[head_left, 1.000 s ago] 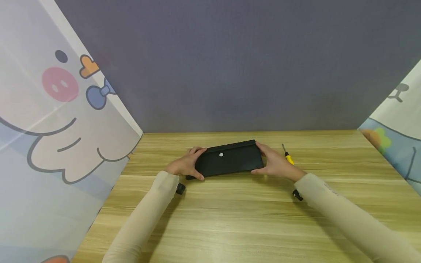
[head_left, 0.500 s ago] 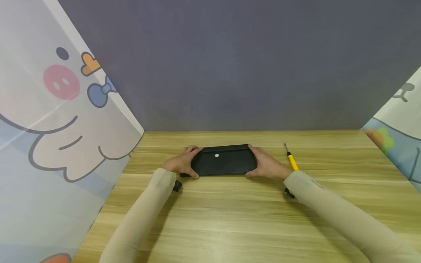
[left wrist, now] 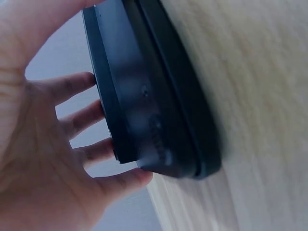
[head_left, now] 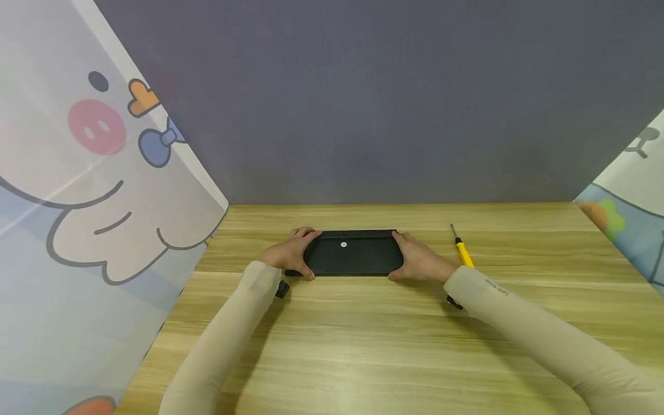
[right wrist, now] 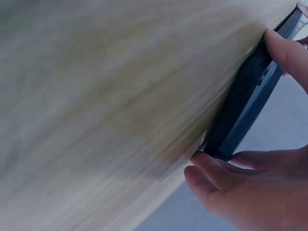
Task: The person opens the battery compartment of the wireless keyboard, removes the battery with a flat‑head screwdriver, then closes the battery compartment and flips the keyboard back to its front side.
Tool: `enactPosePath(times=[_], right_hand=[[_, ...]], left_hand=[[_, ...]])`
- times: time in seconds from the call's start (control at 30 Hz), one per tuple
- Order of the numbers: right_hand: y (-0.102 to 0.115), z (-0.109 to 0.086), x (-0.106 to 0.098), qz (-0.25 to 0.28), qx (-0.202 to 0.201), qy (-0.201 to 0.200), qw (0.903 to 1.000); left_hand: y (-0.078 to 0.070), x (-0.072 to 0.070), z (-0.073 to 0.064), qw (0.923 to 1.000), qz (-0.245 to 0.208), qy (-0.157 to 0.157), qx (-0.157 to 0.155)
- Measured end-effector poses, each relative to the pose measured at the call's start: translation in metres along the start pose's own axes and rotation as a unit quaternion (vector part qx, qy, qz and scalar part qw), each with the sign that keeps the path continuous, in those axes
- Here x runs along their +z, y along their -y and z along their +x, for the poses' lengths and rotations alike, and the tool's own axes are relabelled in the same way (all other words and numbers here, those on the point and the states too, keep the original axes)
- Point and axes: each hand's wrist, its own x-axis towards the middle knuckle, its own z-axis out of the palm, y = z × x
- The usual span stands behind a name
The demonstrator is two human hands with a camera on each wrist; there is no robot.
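A flat black rectangular case (head_left: 363, 257), with a small round white sticker and a raised strip along its far edge, lies lengthwise between both hands in the head view. My left hand (head_left: 291, 253) grips its left end, thumb at the near edge and fingers at the far one. At the opposite end my right hand (head_left: 420, 259) holds it the same way. In the left wrist view several fingertips touch the raised strip of the case (left wrist: 120, 62). The right wrist view has the case (right wrist: 246, 98) pinched at its end, close over the tabletop.
A screwdriver (head_left: 463, 251) with a yellow and black handle lies to the right of the case, its handle end partly behind the right forearm. A grey panel (head_left: 363, 104) rises at the table's far edge. Cartoon-printed cloth (head_left: 150, 242) hangs at the left.
The case has turned from slanted, right end farther back, to level with the table's far edge, shifting slightly left. Both hands keep hold; the right hand has moved left and nearer.
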Motion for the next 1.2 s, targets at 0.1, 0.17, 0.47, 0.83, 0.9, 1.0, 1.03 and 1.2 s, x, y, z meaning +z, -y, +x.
enactPosePath(times=[0.1, 0.17, 0.47, 0.83, 0.9, 1.0, 1.03, 1.2], right_hand=[[0.002, 0.000, -0.002, -0.002, 0.006, 0.007, 1.0000], [0.002, -0.001, -0.003, -0.009, 0.003, 0.013, 0.9999], [0.009, 0.010, -0.019, -0.043, 0.000, 0.014, 0.9990], [0.011, 0.045, -0.024, 0.045, -0.057, -0.062, 0.9954], [0.012, 0.049, -0.023, 0.051, -0.047, -0.071, 0.9951], [0.013, 0.054, -0.022, 0.053, -0.030, -0.078, 0.9951], [0.013, 0.056, -0.021, 0.051, -0.025, -0.079, 0.9952], [0.012, 0.061, -0.023, 0.041, -0.004, -0.078, 0.9961]], left_hand=[[-0.001, -0.001, 0.000, 1.0000, 0.002, 0.003, -0.005], [-0.002, -0.002, 0.000, 1.0000, -0.001, 0.005, -0.005], [0.021, 0.000, -0.014, 0.9985, -0.051, -0.017, -0.007], [0.039, 0.000, -0.026, 0.9973, -0.063, -0.033, -0.018], [0.040, 0.001, -0.025, 0.9969, -0.068, -0.039, -0.011], [0.042, 0.003, -0.025, 0.9964, -0.071, -0.044, -0.007], [0.043, 0.003, -0.025, 0.9964, -0.071, -0.045, -0.006], [0.045, 0.003, -0.026, 0.9957, -0.079, -0.048, -0.006]])
